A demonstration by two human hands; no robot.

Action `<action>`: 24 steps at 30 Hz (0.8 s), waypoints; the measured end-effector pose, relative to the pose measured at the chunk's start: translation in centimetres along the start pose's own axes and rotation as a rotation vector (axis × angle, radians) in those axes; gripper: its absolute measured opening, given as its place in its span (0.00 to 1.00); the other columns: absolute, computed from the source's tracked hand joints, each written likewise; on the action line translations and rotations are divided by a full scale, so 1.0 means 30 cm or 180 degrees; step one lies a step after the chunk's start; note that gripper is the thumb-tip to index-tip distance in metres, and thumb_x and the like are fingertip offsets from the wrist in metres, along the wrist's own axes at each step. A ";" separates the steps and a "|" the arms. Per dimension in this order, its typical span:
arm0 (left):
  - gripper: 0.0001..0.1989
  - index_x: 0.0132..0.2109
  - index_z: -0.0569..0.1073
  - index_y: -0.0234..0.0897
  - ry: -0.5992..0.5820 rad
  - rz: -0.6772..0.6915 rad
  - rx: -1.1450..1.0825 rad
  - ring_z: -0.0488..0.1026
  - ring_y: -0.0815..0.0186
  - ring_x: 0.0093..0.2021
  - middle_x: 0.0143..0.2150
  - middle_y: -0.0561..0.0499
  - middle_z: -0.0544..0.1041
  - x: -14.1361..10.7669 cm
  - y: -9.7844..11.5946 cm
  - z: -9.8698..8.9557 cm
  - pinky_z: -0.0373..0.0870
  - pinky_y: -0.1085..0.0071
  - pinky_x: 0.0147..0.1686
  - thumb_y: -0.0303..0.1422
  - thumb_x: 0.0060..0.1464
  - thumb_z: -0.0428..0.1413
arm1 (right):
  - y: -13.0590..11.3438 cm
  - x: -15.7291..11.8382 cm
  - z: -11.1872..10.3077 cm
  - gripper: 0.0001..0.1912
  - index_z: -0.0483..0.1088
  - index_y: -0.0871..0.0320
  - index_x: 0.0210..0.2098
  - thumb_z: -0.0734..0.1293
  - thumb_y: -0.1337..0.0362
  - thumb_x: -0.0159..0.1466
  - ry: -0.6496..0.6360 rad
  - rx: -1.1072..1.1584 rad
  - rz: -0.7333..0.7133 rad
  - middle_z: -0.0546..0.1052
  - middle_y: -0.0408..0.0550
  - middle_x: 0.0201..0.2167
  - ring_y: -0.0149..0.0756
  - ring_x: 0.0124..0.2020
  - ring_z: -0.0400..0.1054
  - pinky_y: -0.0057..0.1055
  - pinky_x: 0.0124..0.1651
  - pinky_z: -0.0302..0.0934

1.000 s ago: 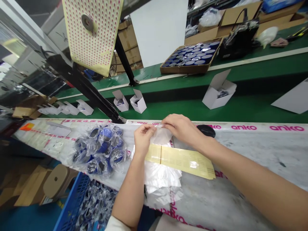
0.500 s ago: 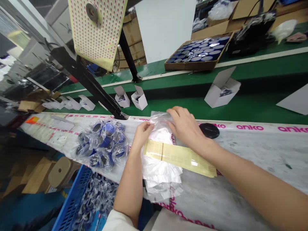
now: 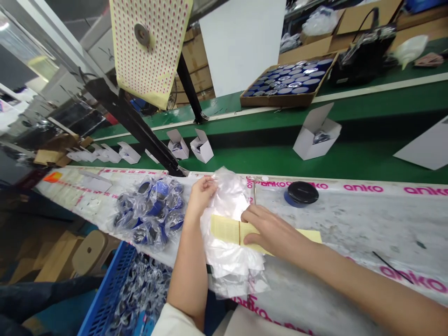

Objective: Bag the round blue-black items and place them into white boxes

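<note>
My left hand (image 3: pixel 202 193) is closed in a pinch on the top edge of a clear plastic bag (image 3: pixel 226 186). That bag lies over a stack of similar clear bags (image 3: pixel 233 261). Across the stack rests a strip of yellow label sheets (image 3: pixel 224 229) with a brown band around it. My right hand (image 3: pixel 268 231) is over the strip, thumb and fingers apart, with nothing visible between them. Whether its fingertips touch the sheet I cannot tell. Right of the bags sits a round blue tin with a black top (image 3: pixel 301 193). Several bagged blue tins (image 3: pixel 152 210) are clustered left of my left hand.
A blue crate (image 3: pixel 101 294) of bagged items stands below the table's front edge. Open white boxes (image 3: pixel 202 148) line the green conveyor (image 3: pixel 245 158) behind. A carton of blue tins (image 3: pixel 280 100) is at the back. A black post (image 3: pixel 136 126) slants up on the left.
My right hand has moved from the bag's top edge down and toward me, over the yellow strip. My left hand has shifted slightly left, and the bag's upper part is spread out more.
</note>
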State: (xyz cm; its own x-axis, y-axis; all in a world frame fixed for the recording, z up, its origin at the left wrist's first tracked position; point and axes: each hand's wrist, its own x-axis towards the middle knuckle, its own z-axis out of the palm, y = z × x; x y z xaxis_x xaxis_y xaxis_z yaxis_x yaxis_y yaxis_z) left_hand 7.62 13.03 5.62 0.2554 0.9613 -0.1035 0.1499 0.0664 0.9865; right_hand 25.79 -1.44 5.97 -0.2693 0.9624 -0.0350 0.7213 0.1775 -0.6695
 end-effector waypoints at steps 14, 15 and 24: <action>0.27 0.27 0.69 0.34 -0.0903 -0.0790 0.0364 0.68 0.71 0.23 0.24 0.53 0.74 -0.043 0.031 -0.024 0.59 0.75 0.24 0.45 0.28 0.74 | 0.089 0.098 -0.025 0.17 0.71 0.59 0.53 0.67 0.60 0.66 0.1106 0.0199 0.0146 0.74 0.58 0.50 0.51 0.54 0.69 0.48 0.56 0.65; 0.27 0.28 0.69 0.34 -0.0921 -0.0774 0.0401 0.68 0.72 0.23 0.23 0.54 0.73 -0.042 0.032 -0.028 0.59 0.76 0.24 0.44 0.27 0.74 | 0.090 0.121 -0.022 0.21 0.69 0.59 0.57 0.68 0.60 0.65 0.1276 0.0228 0.0155 0.74 0.59 0.53 0.52 0.55 0.68 0.48 0.56 0.65; 0.29 0.22 0.65 0.36 -0.1048 -0.0754 0.0670 0.59 0.76 0.18 0.17 0.59 0.66 -0.024 0.006 -0.055 0.50 0.77 0.20 0.48 0.25 0.74 | 0.096 0.224 -0.035 0.12 0.76 0.54 0.47 0.64 0.65 0.66 0.1180 0.0322 0.0170 0.83 0.49 0.42 0.47 0.43 0.77 0.42 0.47 0.69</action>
State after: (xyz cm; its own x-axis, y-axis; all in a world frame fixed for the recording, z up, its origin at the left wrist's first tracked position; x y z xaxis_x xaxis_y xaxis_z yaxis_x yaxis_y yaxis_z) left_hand 5.89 12.81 6.10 0.4757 0.7876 -0.3917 0.4228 0.1858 0.8870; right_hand 26.72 5.75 4.58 0.0291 0.9820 0.1864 0.6564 0.1218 -0.7445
